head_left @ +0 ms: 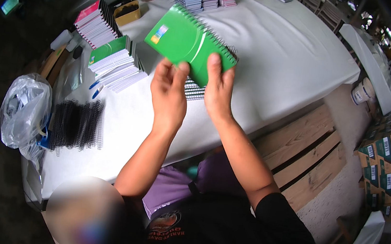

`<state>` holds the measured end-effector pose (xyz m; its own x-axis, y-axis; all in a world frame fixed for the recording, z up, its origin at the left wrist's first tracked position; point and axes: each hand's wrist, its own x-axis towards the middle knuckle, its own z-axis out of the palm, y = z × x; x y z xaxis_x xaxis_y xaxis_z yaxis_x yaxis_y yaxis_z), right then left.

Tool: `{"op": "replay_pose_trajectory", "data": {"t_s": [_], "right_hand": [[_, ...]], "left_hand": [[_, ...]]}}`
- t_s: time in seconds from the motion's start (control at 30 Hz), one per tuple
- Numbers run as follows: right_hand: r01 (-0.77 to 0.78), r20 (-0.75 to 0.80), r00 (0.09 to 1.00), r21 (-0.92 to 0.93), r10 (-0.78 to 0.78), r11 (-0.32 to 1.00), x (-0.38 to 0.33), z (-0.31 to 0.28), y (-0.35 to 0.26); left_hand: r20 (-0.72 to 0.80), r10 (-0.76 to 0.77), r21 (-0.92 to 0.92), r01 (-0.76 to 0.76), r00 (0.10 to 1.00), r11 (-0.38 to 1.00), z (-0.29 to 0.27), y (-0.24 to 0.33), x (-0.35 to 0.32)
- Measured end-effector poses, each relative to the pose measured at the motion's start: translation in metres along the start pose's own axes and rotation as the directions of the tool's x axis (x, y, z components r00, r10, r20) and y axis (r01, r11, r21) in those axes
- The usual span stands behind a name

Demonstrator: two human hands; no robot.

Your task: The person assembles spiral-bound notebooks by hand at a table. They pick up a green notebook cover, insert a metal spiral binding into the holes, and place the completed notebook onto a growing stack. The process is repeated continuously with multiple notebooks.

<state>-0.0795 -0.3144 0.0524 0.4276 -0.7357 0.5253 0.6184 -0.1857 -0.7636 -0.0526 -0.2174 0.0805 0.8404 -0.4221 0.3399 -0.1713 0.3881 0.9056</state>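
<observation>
On our left we've got a clear plastic bag [23,112] bunched at the edge of the white-covered table [281,50], two blue pens [97,92] lying on the cover, and a small yellow box [129,19] with dark contents farther back. Right side, we see a slatted wooden platform [295,133], a white bucket [362,93] beyond it, and stacked brown-and-green cartons [383,165]. Behind, we've got chairs [310,1].

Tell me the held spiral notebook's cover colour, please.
The notebook cover is green, clearest in the head view.

Forearms [147,160] aslant, left grip [169,90] and right grip [218,88] close together, both in a pinch, thumbs [214,66] uppermost
</observation>
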Motion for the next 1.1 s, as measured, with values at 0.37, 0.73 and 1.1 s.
{"op": "replay_pose_trajectory", "data": {"t_s": [0.37,0.73,1.1], "right_hand": [[-0.099,-0.213,0.977,-0.355,0.022,0.93,0.021,-0.045,0.061],[0.24,-0.288,0.879,-0.421,-0.38,0.875,0.008,-0.058,0.048],[-0.954,0.722,0.25,0.297,0.645,0.038,-0.065,0.012,0.017]], "left_hand": [[0.015,0.637,0.808,-0.384,0.77,0.446,-0.011,-0.093,0.054],[0.154,0.638,0.948,-0.295,0.755,0.12,-0.119,-0.033,0.098],[0.675,0.132,0.731,-0.636,0.726,-0.247,-0.147,-0.001,-0.042]]}}
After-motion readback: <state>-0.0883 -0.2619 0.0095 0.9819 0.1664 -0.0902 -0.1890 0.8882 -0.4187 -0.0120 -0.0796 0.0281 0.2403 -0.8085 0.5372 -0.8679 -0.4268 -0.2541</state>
